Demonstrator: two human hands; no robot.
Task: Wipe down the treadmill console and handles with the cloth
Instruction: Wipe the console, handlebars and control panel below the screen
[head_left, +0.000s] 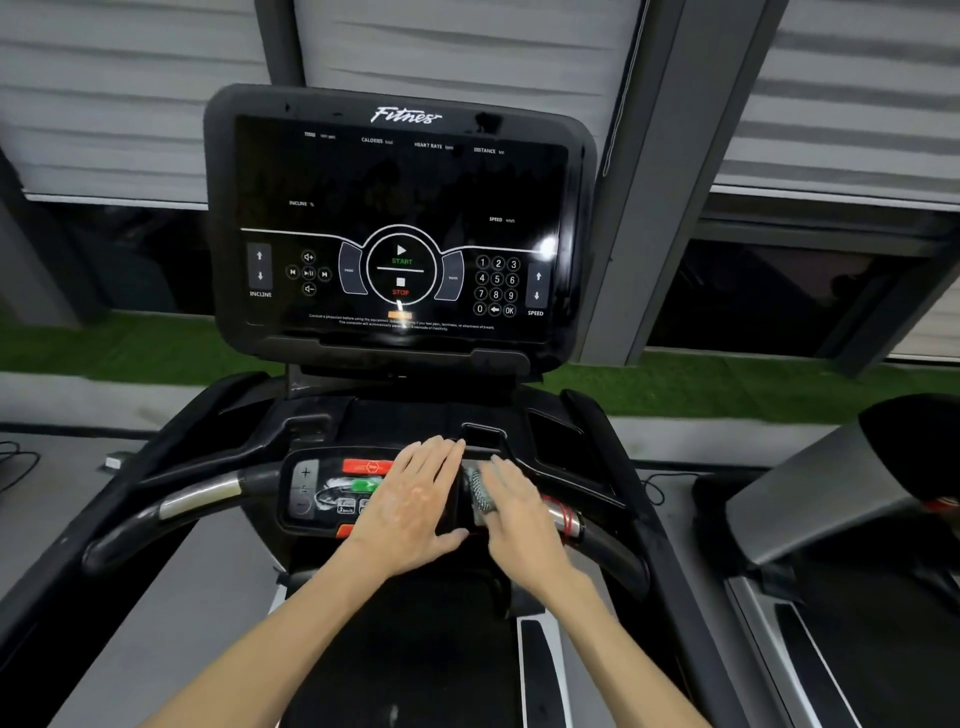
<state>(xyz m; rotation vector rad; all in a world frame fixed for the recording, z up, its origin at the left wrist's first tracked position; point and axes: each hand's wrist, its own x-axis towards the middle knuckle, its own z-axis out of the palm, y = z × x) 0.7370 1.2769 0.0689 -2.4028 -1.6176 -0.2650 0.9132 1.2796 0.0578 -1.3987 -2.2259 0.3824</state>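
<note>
The black treadmill console (400, 223) stands dark, its printed START and STOP marks lit by glare. Below, the left hand (415, 504) lies flat, fingers spread, on the control panel (332, 488). The right hand (511, 512) presses a grey cloth (475, 493) (blurred) under flattened fingers beside the right handle (566, 519).

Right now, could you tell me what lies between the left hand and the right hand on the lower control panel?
In the head view, a narrow strip of black panel separates the left hand from the right hand, beside the grey cloth.
</note>
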